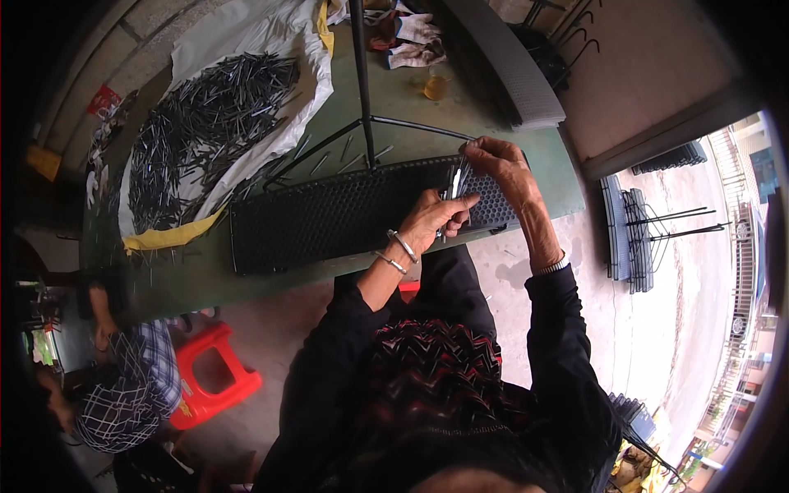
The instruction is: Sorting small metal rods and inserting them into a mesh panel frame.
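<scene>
Black perforated panel [345, 215], long and flat, lying across green bench [427, 111], its right end under both hands. Left hand [436, 218] resting on panel's right end, fingers curled and pinched around thin metal pin [451, 185] standing upright between the two hands; two silver bangles on that wrist. Right hand [503, 164] just beyond left hand, at panel's far right corner, fingers bent over panel's upper edge and closed on it, thumb side close to the same pin. Whether right hand also touches pin, cannot tell. Farther away from the hands, to their left: thin black rod frame [363, 82] rising from panel's far edge, and a few loose pins scattered beside it. Well to left of both hands: large heap of dark metal pins [205, 123] spread on white sheet [222, 33]. Beyond hands, on bench's far side: small glass of amber liquid [436, 86] and crumpled cloth gloves [415, 41]. Below left hand, on floor: red plastic stool [215, 378], with another person in checked shirt [131, 394] seated beside it.
</scene>
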### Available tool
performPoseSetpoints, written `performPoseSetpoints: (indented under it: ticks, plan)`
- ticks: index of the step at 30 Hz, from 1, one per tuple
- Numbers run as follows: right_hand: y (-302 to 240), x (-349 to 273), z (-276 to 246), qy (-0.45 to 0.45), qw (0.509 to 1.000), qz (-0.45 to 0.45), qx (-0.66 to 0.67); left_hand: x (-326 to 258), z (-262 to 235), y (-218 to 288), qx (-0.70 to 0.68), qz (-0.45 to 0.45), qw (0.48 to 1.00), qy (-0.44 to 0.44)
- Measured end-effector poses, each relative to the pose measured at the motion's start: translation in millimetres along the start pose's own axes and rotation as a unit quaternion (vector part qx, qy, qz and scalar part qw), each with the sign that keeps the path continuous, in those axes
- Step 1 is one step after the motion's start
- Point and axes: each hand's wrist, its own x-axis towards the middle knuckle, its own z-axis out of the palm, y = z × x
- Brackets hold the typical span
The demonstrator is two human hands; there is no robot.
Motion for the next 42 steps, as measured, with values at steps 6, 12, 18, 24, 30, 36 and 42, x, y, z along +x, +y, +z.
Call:
performPoseSetpoints:
  ticks: [6, 12, 18, 24, 30, 36, 42]
  plan:
    - [-4.4, 2.5, -4.6, 0.149, 0.981, -0.078, 0.101, 0.5, 7.3, -2.0, -0.074, -0.003, 0.995, 0.067]
    - [-10.4, -24.2, 11.1, 0.273, 0.939, -0.205, -0.036, 14.2, 2.8, -6.1, -0.237, 0.006, 0.969, -0.064]
    - [-9.9, -41.9, 23.0, 0.314, 0.882, -0.323, -0.138, 23.7, 12.9, -0.5, -0.265, 0.012, 0.961, -0.077]
    - [-6.4, -69.0, 37.1, 0.232, 0.884, -0.354, -0.197, 24.9, 13.1, 6.3, -0.267, -0.002, 0.958, -0.108]
    - [9.2, -75.8, 32.0, 0.163, 0.869, -0.383, -0.27, 18.8, 11.9, 6.0, -0.229, -0.007, 0.973, -0.036]
    - [8.8, -94.4, 38.0, 0.206, 0.93, -0.28, -0.122, 14.9, -5.1, -14.8, -0.314, 0.028, 0.946, -0.072]
    - [29.7, -88.4, 32.8, 0.192, 0.944, -0.189, -0.194, -4.2, -14.2, -20.2, -0.349, 0.027, 0.932, -0.093]
